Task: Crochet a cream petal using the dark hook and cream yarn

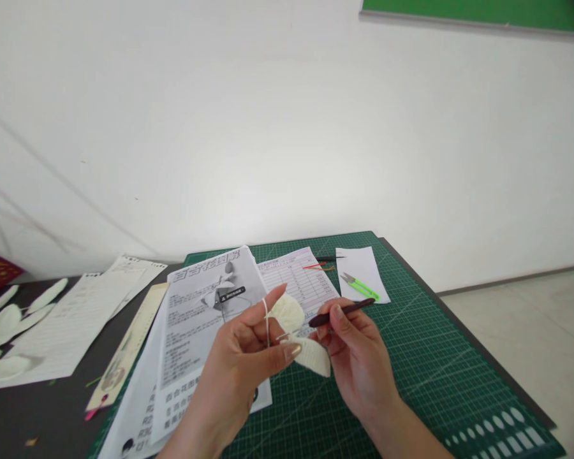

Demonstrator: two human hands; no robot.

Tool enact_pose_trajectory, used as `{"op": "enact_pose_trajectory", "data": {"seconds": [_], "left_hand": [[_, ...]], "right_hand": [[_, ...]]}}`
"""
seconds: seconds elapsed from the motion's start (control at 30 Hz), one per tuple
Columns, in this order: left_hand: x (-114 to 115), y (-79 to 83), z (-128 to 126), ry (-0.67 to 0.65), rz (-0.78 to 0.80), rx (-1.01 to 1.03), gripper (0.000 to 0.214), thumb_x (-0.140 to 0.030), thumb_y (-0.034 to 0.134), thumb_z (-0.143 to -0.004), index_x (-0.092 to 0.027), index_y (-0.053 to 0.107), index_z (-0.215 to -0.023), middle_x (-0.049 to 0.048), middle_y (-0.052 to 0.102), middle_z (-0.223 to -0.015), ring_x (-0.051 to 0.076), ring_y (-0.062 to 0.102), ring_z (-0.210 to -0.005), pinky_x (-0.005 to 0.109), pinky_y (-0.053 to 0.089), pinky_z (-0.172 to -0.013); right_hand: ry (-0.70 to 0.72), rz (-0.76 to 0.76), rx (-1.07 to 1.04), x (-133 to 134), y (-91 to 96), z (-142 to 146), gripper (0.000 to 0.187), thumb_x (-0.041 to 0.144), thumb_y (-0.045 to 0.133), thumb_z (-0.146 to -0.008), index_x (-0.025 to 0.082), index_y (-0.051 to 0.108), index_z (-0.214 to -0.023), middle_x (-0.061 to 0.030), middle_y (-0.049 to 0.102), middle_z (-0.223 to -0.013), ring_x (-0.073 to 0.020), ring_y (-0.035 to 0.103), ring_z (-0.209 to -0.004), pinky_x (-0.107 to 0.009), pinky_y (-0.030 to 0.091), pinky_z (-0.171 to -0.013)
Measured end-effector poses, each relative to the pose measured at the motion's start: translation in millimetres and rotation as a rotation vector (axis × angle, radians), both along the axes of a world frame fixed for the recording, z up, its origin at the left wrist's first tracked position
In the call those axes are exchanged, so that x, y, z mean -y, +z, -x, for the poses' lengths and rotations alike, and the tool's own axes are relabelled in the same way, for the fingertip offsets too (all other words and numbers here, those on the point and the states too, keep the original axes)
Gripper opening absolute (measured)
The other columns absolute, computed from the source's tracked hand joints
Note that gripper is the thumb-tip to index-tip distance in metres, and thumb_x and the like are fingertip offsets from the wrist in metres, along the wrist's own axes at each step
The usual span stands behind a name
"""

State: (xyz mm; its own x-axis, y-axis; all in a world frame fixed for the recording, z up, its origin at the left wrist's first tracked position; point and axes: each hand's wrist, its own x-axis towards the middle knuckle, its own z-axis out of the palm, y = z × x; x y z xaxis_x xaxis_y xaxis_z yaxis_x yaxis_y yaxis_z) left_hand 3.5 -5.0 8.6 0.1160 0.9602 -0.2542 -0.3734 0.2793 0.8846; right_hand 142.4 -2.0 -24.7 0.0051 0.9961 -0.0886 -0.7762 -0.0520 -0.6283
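In my left hand (249, 354) is a cream crochet piece (310, 356), pinched between thumb and fingers. A rounded lobe of it stands up behind the thumb, and a second lobe hangs toward the right. White yarn (266, 315) loops around my raised left index finger and runs down into the palm. My right hand (358, 354) grips a crochet hook by its dark brown handle (344, 312). The hook's thin tip points left toward the piece and is partly hidden by it. Both hands are close together above the green cutting mat.
Printed pattern sheets (205, 344) lie left on the cutting mat (440, 363). Behind my hands are a form (294, 274), thread snips (361, 285) and a white paper (361, 258). Crocheted petals (9, 325) rest on papers at far left, near a long bookmark-like card (129, 344).
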Motion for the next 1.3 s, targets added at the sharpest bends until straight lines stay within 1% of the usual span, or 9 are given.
{"op": "enact_pose_trajectory", "data": {"seconds": [0.13, 0.33, 0.53, 0.67, 0.9, 0.97, 1.07, 1.17, 1.3], "left_hand": [[0.9, 2.8, -0.6, -0.002, -0.002, -0.015, 0.073, -0.012, 0.081, -0.056, -0.022, 0.060, -0.126, -0.0064, 0.055, -0.055, 0.011, 0.049, -0.055, 0.030, 0.047, -0.073], [3.1, 5.2, -2.4, 0.021, -0.021, -0.080, 0.076, -0.014, 0.081, -0.057, -0.019, 0.056, -0.129, -0.0053, 0.057, -0.057, 0.013, 0.055, -0.060, 0.028, 0.045, -0.070], [4.2, 5.0, -3.2, 0.036, -0.031, -0.118, 0.075, -0.015, 0.079, -0.060, -0.016, 0.054, -0.131, -0.0021, 0.064, -0.062, 0.014, 0.060, -0.063, 0.026, 0.045, -0.065], [4.0, 4.6, -3.4, 0.054, -0.046, -0.133, 0.077, -0.016, 0.080, -0.060, -0.015, 0.052, -0.132, -0.0015, 0.065, -0.063, 0.015, 0.061, -0.065, 0.026, 0.045, -0.065], [3.3, 2.2, -5.4, 0.102, -0.073, -0.163, 0.077, -0.019, 0.081, -0.060, -0.016, 0.053, -0.132, -0.0018, 0.066, -0.066, 0.018, 0.063, -0.074, 0.030, 0.046, -0.075], [3.0, 1.2, -5.9, 0.133, -0.115, -0.213, 0.072, -0.019, 0.080, -0.061, -0.016, 0.056, -0.128, -0.0022, 0.065, -0.065, 0.018, 0.063, -0.074, 0.032, 0.045, -0.081], [2.7, 0.5, -5.8, 0.172, -0.197, -0.340, 0.057, -0.018, 0.079, -0.062, -0.017, 0.065, -0.117, -0.0044, 0.061, -0.059, 0.018, 0.061, -0.069, 0.032, 0.043, -0.086], [2.9, -0.4, -5.4, 0.177, -0.244, -0.469, 0.035, -0.018, 0.074, -0.066, -0.019, 0.070, -0.101, -0.0026, 0.060, -0.060, 0.021, 0.062, -0.073, 0.032, 0.044, -0.081], [3.5, -3.3, -6.2, 0.248, -0.283, -0.567, 0.005, -0.021, 0.071, -0.068, -0.021, 0.068, -0.071, 0.0023, 0.064, -0.064, 0.024, 0.062, -0.074, 0.033, 0.044, -0.073]], "right_hand": [[-0.032, -0.090, 0.086, -1.3, 0.6, -3.7, 0.015, 0.032, 0.074, -0.075, 0.018, 0.070, -0.072, 0.0004, 0.068, -0.066, -0.0100, 0.062, -0.051, -0.022, 0.052, -0.053], [-0.191, -0.381, 0.349, 1.8, -0.4, -13.6, 0.013, 0.028, 0.061, -0.086, 0.020, 0.068, -0.078, 0.0001, 0.061, -0.066, -0.0125, 0.055, -0.060, -0.026, 0.047, -0.059], [-0.289, -0.585, 0.579, 5.5, -1.7, -20.1, 0.013, 0.025, 0.056, -0.088, 0.023, 0.068, -0.085, -0.0012, 0.058, -0.067, -0.0187, 0.058, -0.068, -0.034, 0.048, -0.064], [-0.374, -0.674, 0.690, 8.0, 0.1, -20.5, 0.013, 0.024, 0.054, -0.088, 0.023, 0.067, -0.087, -0.0025, 0.061, -0.068, -0.0193, 0.057, -0.066, -0.038, 0.050, -0.065], [-0.380, -0.780, 0.897, 15.2, -1.9, -23.0, 0.019, 0.014, 0.052, -0.086, 0.022, 0.065, -0.097, -0.0050, 0.067, -0.075, -0.0220, 0.061, -0.072, -0.044, 0.052, -0.069], [-0.391, -0.832, 0.976, 16.3, 1.4, -23.0, 0.021, 0.010, 0.053, -0.084, 0.022, 0.064, -0.098, -0.0050, 0.069, -0.076, -0.0223, 0.063, -0.073, -0.043, 0.053, -0.070], [-0.430, -0.931, 1.098, 16.7, 9.3, -21.1, 0.025, 0.007, 0.052, -0.082, 0.022, 0.062, -0.099, -0.0036, 0.070, -0.071, -0.0200, 0.065, -0.066, -0.041, 0.056, -0.068], [-0.470, -1.048, 1.191, 16.5, 12.9, -18.3, 0.030, 0.002, 0.052, -0.079, 0.018, 0.060, -0.103, -0.0044, 0.072, -0.071, -0.0180, 0.067, -0.061, -0.038, 0.058, -0.070], [-0.497, -1.185, 1.285, 17.3, 4.3, -17.7, 0.037, -0.001, 0.053, -0.076, 0.011, 0.057, -0.111, -0.0074, 0.073, -0.073, -0.0178, 0.069, -0.065, -0.037, 0.059, -0.077]]}}
